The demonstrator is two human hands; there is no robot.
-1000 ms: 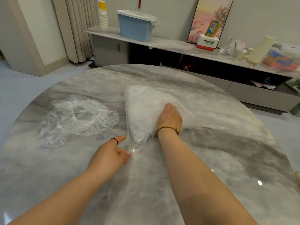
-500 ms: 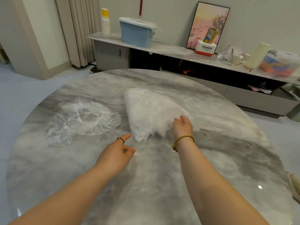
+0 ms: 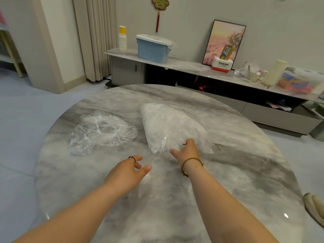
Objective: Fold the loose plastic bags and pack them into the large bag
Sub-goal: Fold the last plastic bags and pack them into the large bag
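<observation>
Large bag (image 3: pixel 168 127), long axis running away, mouth nearest

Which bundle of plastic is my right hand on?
The central stuffed whitish bag; the right hand grips its near edge. The crumpled clear bags lie apart, leftward.

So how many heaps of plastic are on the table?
2: a crumpled clear pile on the left; the stuffed large bag centre, gripped by the right hand. Bags inside may be hidden.
</observation>
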